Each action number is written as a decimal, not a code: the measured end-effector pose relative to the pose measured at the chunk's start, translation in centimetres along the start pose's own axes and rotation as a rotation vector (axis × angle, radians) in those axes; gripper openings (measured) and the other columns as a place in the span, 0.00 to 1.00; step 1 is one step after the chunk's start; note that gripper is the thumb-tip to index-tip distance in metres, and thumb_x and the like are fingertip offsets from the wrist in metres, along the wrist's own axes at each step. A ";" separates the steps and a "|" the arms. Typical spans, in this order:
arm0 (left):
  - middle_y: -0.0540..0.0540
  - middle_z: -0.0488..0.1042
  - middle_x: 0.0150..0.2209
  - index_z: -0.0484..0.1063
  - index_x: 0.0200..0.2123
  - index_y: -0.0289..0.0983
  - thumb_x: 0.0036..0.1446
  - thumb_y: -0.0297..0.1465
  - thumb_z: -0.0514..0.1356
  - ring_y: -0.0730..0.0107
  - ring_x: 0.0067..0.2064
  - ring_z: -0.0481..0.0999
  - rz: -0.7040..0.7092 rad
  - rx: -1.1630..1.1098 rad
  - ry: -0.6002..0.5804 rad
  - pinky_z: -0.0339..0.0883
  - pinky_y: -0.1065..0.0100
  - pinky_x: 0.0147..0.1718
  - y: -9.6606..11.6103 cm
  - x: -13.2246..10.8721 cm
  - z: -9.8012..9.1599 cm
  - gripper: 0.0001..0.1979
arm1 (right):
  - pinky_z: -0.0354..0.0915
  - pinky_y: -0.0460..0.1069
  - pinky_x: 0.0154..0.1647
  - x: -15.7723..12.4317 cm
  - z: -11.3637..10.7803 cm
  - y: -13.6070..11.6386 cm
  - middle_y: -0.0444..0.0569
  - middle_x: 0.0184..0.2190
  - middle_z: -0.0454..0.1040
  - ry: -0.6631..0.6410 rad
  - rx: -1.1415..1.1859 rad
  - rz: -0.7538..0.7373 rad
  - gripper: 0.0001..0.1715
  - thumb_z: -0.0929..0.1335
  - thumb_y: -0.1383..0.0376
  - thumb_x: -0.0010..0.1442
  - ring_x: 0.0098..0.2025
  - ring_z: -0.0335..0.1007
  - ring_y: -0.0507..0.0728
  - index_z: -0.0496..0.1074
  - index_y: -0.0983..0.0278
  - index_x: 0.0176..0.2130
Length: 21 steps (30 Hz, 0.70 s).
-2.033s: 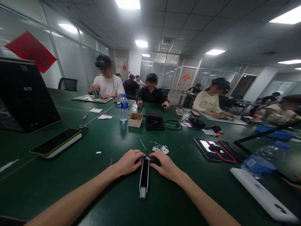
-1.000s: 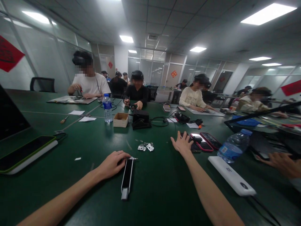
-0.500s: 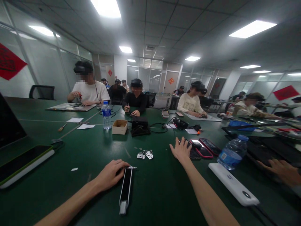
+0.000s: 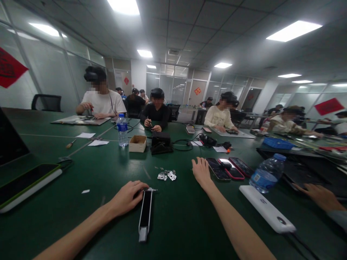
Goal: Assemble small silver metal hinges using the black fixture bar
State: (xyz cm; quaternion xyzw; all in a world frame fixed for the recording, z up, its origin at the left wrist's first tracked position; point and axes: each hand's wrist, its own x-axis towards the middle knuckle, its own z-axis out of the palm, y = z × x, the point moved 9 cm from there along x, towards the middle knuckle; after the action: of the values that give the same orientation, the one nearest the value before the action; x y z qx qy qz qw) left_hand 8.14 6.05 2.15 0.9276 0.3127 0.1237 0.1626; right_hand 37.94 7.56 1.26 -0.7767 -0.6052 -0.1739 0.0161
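My left hand rests on the green table with fingers curled against the far end of a long black and white slim device lying lengthwise toward me. My right hand lies flat on the table further out, fingers stretched and close together, holding nothing. It sits between a small heap of metal hinges on its left and several phones on its right.
A white power bank and a lying water bottle are at right, beside another person's hand. A green-edged tablet lies at left. An upright bottle, a cardboard box, a black device and seated people are beyond.
My right hand left the slim device, reached out right toward the phones, and has now drawn back slightly left. My left hand stays on the device's end.
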 end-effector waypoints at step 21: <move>0.45 0.73 0.43 0.69 0.48 0.38 0.61 0.31 0.46 0.64 0.41 0.71 0.001 0.010 -0.015 0.65 0.64 0.42 0.2 0.0 -0.2 0.16 | 0.48 0.62 0.54 -0.1 1.4 2.9 0.64 0.59 0.55 -0.069 0.114 0.228 0.29 0.58 0.54 0.62 0.59 0.49 0.69 0.62 0.68 0.56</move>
State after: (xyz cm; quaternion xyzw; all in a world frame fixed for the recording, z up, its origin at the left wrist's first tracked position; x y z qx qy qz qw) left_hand 8.15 5.90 2.41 0.9294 0.3118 0.1154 0.1601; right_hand 40.99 7.04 0.42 -0.8438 -0.5220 -0.1095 0.0592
